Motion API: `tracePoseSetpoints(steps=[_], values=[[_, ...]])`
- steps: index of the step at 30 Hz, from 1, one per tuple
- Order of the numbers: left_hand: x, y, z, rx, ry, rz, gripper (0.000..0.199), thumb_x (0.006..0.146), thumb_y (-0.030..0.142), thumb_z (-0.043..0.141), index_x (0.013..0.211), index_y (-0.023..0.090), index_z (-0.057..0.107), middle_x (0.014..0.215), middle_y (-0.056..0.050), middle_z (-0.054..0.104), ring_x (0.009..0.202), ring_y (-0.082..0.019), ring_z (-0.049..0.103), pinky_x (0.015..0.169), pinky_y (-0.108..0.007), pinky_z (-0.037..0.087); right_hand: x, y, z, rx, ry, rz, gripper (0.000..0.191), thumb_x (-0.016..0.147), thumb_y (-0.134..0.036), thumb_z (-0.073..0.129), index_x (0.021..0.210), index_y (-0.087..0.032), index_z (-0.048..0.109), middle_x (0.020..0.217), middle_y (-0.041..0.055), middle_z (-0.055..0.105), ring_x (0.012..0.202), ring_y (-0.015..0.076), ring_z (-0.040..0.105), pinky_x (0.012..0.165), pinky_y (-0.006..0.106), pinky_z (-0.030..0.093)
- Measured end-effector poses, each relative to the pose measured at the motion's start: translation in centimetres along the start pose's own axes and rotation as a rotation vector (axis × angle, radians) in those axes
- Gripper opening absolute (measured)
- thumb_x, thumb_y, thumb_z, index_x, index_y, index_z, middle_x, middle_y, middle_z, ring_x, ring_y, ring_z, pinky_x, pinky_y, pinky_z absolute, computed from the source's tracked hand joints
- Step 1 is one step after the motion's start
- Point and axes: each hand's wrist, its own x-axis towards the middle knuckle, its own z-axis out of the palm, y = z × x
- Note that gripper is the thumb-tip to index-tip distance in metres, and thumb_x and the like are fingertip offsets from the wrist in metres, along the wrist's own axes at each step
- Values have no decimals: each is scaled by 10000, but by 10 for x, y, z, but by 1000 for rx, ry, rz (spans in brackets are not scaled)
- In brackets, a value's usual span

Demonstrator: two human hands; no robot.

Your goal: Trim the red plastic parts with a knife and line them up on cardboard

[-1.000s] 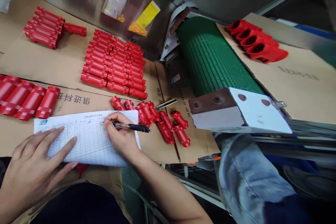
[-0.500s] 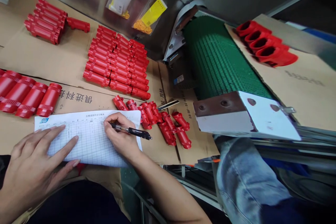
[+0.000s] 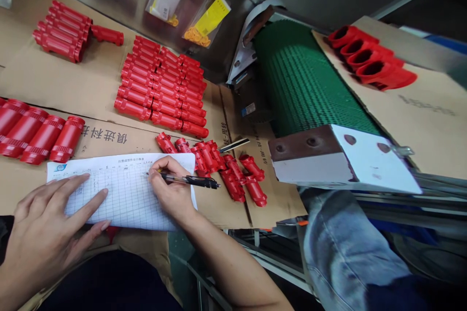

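Observation:
A printed form with a grid (image 3: 124, 199) lies on the cardboard at the lower left, with some handwriting near its top. My left hand (image 3: 51, 223) rests flat on the form's left part, fingers spread. Between the fingertips of my right hand (image 3: 173, 189) is a black pen (image 3: 191, 180), its tip at the upper right of the grid. Small red clips (image 3: 209, 158) lie loosely just beyond the form's right edge. Larger red cylinders (image 3: 67, 138) stand in a row above my left hand.
Stacked red tubes (image 3: 160, 87) and another group (image 3: 62, 31) lie on cardboard (image 3: 98, 68). A green conveyor belt (image 3: 310, 82) with a metal end bracket (image 3: 346, 158) is at right. Beyond it are red funnel-like parts (image 3: 368, 58). Bags (image 3: 206, 22) hang on the metal wall. A person's jeans-clad leg (image 3: 350, 243) shows below.
My right hand has shifted slightly to the right along the form with the pen, which lies at a flatter angle. My left hand has stayed in place.

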Motion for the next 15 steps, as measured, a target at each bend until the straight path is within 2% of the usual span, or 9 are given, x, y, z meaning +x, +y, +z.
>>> tracePoseSetpoints(steps=[6,10,15], values=[[4,8,-7,-20,38,46,434,984,356,685,1417,340,661,1533,-172,627,1245,-458,647,985,-636,482,5,3,-4,23,-29,6,85,821,-267,620,746,-228,623,639,-40,605,543,127,523,546,249,425],[5,6,-10,-58,50,105,425,986,316,700,1409,311,667,1558,-179,614,1281,-445,645,1009,-613,484,8,4,-7,30,-57,7,93,844,-269,615,758,-231,613,627,-52,590,510,119,494,530,252,403],[2,0,-7,-153,109,143,367,957,232,723,1322,233,681,1543,-222,624,1372,-444,625,1117,-648,463,6,2,-7,14,-50,1,97,850,-264,619,760,-229,612,623,-53,583,512,118,491,527,250,398]])
